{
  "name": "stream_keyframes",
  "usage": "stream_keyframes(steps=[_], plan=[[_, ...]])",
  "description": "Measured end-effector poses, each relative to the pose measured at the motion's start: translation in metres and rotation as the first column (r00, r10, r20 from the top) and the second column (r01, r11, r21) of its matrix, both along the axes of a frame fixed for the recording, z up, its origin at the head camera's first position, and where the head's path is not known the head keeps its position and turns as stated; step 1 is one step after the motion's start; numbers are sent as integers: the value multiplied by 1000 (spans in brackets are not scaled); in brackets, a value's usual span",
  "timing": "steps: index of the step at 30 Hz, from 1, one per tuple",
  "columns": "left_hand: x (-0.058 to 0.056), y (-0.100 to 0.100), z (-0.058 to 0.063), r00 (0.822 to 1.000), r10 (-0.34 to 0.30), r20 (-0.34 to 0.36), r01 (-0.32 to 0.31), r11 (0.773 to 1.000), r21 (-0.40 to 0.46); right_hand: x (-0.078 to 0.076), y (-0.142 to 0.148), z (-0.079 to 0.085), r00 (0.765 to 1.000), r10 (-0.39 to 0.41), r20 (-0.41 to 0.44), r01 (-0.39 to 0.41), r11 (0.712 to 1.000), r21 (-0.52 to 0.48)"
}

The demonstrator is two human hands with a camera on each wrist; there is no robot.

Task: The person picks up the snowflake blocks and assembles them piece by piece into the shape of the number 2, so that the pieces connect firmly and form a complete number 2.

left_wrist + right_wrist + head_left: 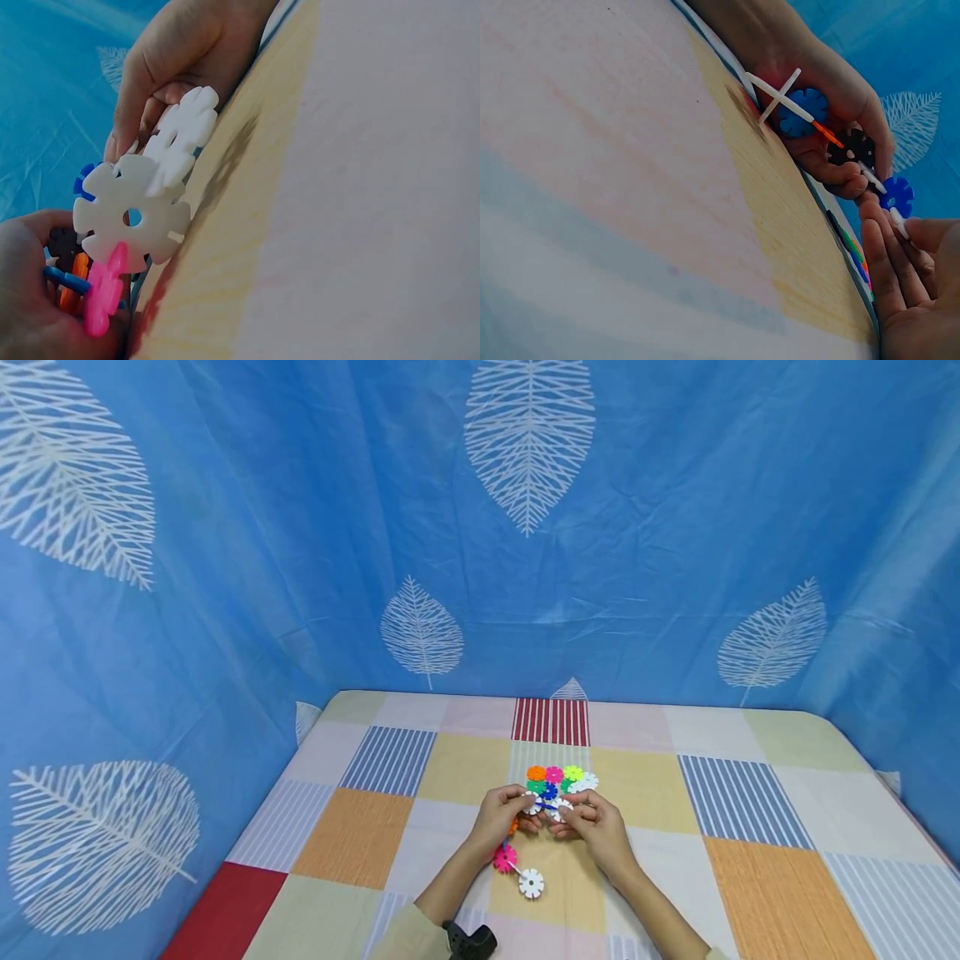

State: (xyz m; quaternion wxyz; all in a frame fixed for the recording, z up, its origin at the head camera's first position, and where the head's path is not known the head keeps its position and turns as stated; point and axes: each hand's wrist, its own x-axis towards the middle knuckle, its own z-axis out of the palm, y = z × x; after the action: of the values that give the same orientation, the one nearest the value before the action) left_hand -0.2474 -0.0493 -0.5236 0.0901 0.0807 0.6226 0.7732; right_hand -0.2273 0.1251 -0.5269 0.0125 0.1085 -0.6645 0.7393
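Note:
Both hands hold a chain of notched plastic discs above the table, fingertips close together. My left hand (498, 817) pinches a white disc (532, 802) near the chain's upper end; a black disc (850, 147) shows beside its fingers. My right hand (600, 831) pinches another white disc (558, 811) between thumb and fingers. Between the two sits a blue disc (897, 196), seemingly joined to both. Below the left hand the chain carries on through an orange disc (73, 283), a pink disc (105, 292) and a white end disc (131, 214) with a further white one crossing it.
Behind the hands, loose discs lie together on the checked tablecloth (457, 768), among them an orange disc (536, 772), a pink disc (553, 774) and a yellow disc (573, 772). Blue curtains (645, 568) with leaf prints rise behind the table and at its sides.

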Motion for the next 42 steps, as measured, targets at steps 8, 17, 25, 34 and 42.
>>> stream_keyframes(steps=[8,17,25,34,42], plan=[[-3,1,1,997,57,46,-60,996,69,-4,0,0,994,-108,27,110,989,-94],[-11,-5,-1,991,72,115,-101,957,270,-6,7,2,975,-193,111,215,948,-234],[-13,-16,2,987,87,134,-139,878,458,-5,5,1,992,-101,70,111,979,-172],[-12,-17,1,994,78,74,-101,916,389,-4,2,2,987,-161,2,159,979,128],[-12,-16,-1,996,65,62,-84,923,375,-5,4,2,992,-128,23,124,983,138]])
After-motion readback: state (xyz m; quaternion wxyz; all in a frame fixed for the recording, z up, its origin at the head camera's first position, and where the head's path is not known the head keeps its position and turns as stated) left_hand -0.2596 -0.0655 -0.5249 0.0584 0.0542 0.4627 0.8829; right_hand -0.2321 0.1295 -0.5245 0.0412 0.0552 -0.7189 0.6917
